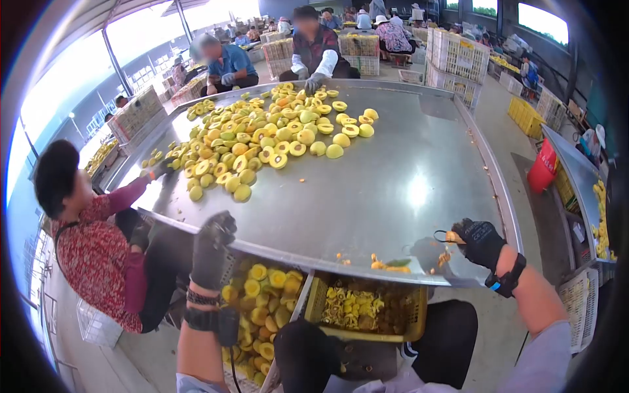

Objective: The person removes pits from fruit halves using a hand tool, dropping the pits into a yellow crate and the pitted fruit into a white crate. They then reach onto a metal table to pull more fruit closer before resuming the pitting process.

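Observation:
My right hand (481,243), in a black glove, is closed on a pitting tool with a thin metal loop (440,236) and holds it above the table's near right corner. Bits of fruit flesh (444,259) lie below it on the metal. At the near left edge my left hand (213,252), in a dark glove, is raised beside a crate of halved yellow peaches (265,288). Its fingers are blurred, and I cannot tell whether they hold anything. A large heap of peach halves (252,141), many with brown pits showing, covers the table's far left part.
The metal table (367,196) has a raised rim. Below its near edge sits a yellow basket (314,301) with scraps. A person in red (98,262) sits at left; another person (314,49) reaches in from the far side. Stacked crates (457,56) stand behind.

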